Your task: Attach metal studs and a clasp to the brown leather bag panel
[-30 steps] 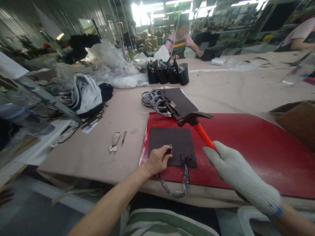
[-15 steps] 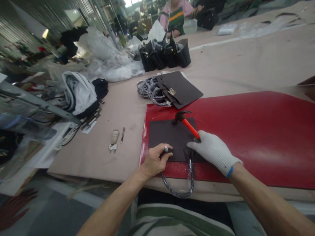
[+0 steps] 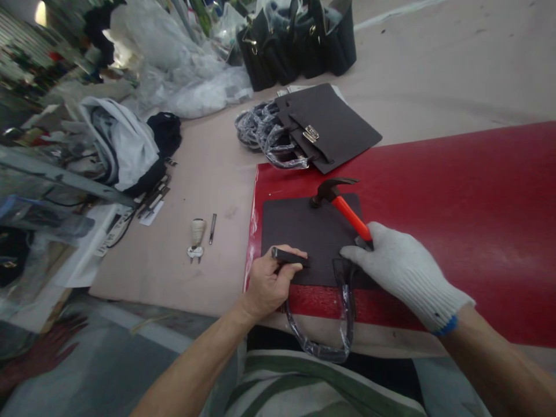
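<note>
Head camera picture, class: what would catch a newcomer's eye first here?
The hammer with its bright orange handle, gripped by the gloved right hand over a dark leather panel on the red mat. Beside it, the bare left hand holds a short metal punch lying sideways.

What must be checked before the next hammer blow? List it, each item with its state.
1. Left hand grips the punch: ok.
2. Punch stands upright on the dark panel: not ok, it lies nearly flat.
3. Gloved right hand holds the hammer by its orange handle: ok.
4. Panel lies flat on the red mat: ok.
5. Punch tip sits on its mark: cannot tell.
</note>
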Tool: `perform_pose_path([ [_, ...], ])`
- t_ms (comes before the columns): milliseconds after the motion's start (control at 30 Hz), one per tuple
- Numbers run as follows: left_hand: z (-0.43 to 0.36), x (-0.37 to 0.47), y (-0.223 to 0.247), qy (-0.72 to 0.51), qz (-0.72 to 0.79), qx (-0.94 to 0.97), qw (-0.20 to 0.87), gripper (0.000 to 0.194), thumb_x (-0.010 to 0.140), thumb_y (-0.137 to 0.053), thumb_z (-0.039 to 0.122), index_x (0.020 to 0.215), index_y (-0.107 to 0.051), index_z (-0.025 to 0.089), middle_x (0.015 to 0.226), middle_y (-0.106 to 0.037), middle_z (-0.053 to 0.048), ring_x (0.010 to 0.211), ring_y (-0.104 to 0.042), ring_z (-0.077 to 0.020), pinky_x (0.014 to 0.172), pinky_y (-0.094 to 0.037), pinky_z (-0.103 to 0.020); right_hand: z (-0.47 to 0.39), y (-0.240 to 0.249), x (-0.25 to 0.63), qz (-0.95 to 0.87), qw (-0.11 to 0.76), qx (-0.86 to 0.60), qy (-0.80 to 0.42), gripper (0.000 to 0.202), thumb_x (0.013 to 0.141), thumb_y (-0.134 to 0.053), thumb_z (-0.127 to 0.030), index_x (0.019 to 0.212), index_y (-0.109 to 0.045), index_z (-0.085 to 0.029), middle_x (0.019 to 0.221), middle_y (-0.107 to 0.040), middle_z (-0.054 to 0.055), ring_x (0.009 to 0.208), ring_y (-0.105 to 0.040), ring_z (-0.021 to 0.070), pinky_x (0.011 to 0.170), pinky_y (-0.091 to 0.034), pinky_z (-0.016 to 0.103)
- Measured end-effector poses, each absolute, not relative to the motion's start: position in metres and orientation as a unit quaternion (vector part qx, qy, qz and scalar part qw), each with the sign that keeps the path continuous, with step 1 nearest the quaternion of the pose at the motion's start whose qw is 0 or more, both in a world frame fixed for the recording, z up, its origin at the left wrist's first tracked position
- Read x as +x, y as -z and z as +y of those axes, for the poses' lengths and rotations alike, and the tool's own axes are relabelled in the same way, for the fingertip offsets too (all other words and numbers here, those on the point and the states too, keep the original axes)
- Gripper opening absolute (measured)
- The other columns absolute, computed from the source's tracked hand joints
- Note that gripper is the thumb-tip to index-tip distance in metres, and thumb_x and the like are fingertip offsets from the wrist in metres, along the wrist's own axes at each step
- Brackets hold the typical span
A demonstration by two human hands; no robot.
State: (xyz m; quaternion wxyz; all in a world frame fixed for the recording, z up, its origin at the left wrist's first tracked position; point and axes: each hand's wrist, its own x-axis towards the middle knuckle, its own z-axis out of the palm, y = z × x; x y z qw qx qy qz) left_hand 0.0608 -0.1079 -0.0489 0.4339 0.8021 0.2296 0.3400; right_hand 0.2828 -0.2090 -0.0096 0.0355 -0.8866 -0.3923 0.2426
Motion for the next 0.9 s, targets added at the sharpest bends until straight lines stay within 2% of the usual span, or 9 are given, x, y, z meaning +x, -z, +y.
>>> perform_pose_path([
  [233, -0.108, 0.071, 0.044, -0.326, 0.219, 0.808, 0.439, 0.011, 0.092, -0.064, 0.012, 0.101, -0.069, 0.017, 0.098, -0.078, -0.004, 0.090, -0.076, -0.0148, 0.080, -0.063, -0.023, -0.207, 0.012, 0.286, -0.383, 0.035, -0.887, -0.255, 0.035, 0.089, -0.063, -0.057, 0.093, -0.057, -0.023, 0.077, -0.063, 0.007, 0.066, -0.060, 0.0262, 0.054, -0.033, 0.034],
  [600, -0.110, 0.072, 0.046, -0.306, 0.245, 0.809, 0.438, 0.011, 0.092, -0.062, 0.015, 0.101, -0.067, 0.018, 0.096, -0.078, -0.005, 0.089, -0.076, -0.0167, 0.079, -0.063, -0.025, -0.209, 0.012, 0.286, -0.389, 0.036, -0.887, -0.246, 0.035, 0.089, -0.065, -0.056, 0.095, -0.058, -0.022, 0.076, -0.064, 0.007, 0.064, -0.060, 0.0246, 0.052, -0.031, 0.032],
  [900, -0.111, 0.071, 0.049, -0.329, 0.226, 0.818, 0.415, 0.013, 0.092, -0.063, 0.012, 0.103, -0.068, 0.017, 0.098, -0.078, -0.004, 0.091, -0.075, -0.0147, 0.085, -0.061, -0.024, -0.210, 0.014, 0.287, -0.387, 0.045, -0.887, -0.249, 0.036, 0.088, -0.066, -0.057, 0.095, -0.058, -0.023, 0.076, -0.064, 0.007, 0.064, -0.059, 0.0260, 0.053, -0.033, 0.033],
])
